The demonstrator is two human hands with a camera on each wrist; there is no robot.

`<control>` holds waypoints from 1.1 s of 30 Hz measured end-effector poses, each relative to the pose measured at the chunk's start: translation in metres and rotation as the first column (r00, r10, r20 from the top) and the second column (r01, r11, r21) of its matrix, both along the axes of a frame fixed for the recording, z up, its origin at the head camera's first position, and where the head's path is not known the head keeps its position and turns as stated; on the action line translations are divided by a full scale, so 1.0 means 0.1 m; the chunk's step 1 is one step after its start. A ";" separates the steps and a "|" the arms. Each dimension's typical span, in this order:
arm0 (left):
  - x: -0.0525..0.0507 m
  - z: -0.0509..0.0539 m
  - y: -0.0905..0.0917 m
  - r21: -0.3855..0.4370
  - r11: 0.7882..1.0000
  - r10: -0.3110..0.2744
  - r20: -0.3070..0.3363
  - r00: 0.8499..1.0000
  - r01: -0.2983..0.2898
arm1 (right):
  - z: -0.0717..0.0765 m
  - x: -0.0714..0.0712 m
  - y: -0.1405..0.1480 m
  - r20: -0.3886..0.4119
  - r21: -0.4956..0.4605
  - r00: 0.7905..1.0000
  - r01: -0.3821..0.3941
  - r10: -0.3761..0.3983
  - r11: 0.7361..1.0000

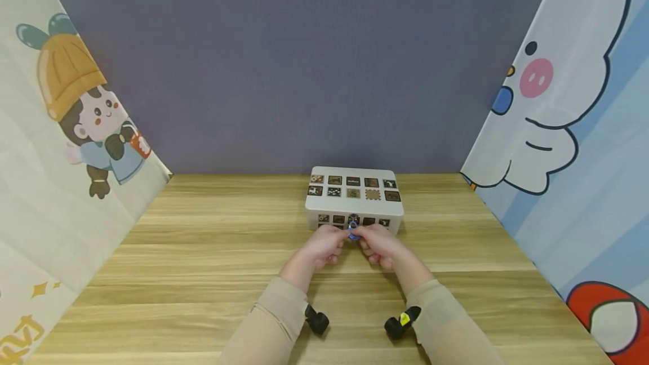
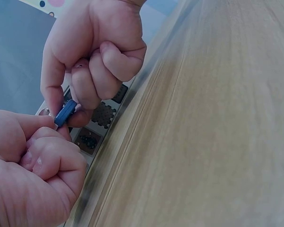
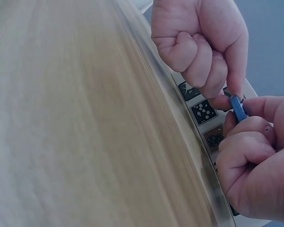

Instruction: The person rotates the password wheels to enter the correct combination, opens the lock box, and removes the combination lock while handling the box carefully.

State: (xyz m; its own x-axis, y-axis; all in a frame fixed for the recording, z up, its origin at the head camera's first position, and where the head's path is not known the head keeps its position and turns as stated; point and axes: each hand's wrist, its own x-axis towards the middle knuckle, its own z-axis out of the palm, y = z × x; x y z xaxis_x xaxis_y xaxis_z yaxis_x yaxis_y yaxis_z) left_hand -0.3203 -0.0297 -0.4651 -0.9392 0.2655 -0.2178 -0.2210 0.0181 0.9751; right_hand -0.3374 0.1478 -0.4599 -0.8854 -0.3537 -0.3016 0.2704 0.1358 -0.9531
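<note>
A white box [image 1: 355,205] with small square pictures on its lid and front stands near the back edge of the table. At the middle of its front is a small blue padlock [image 1: 353,234] with a metal loop at the clasp. My left hand [image 1: 324,244] pinches the padlock from the left, and my right hand [image 1: 381,245] pinches it from the right. Close up in the left wrist view, the blue body [image 2: 65,112] sits between both hands' thumbs and forefingers, other fingers curled. Fingertips hide part of it. The right wrist view shows its narrow blue side [image 3: 237,108].
The wood-grain table [image 1: 203,275] extends to both sides of the box and in front of it. A grey panel [image 1: 304,61] rises behind. Cartoon-printed sheets hang at the left [image 1: 30,145] and right [image 1: 563,89]. Black wrist cameras [image 1: 318,321] are strapped at both sleeves.
</note>
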 end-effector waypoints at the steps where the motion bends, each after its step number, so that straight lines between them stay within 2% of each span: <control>1: 0.00 0.00 0.00 0.000 1.000 0.001 -0.001 1.000 -0.001 | 0.00 0.00 0.00 0.005 -0.002 1.000 0.002 -0.002 1.000; 23: -0.02 -0.02 0.00 -0.003 1.000 -0.003 -0.007 1.000 0.003 | 0.08 -0.07 0.19 0.045 -0.011 0.999 0.005 -0.005 1.000; 33: -0.01 -0.01 -0.01 0.007 1.000 -0.018 0.007 1.000 0.018 | 0.12 -0.05 0.19 -0.008 0.035 1.000 -0.013 0.014 0.999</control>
State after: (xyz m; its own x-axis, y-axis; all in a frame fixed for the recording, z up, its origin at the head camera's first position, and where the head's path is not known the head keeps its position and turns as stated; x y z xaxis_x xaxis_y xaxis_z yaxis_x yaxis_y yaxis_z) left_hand -0.3209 -0.0308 -0.4659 -0.9327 0.2837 -0.2229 -0.2280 0.0152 0.9735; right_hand -0.3426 0.1663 -0.4483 -0.8833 -0.3552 -0.3061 0.2601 0.1721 -0.9501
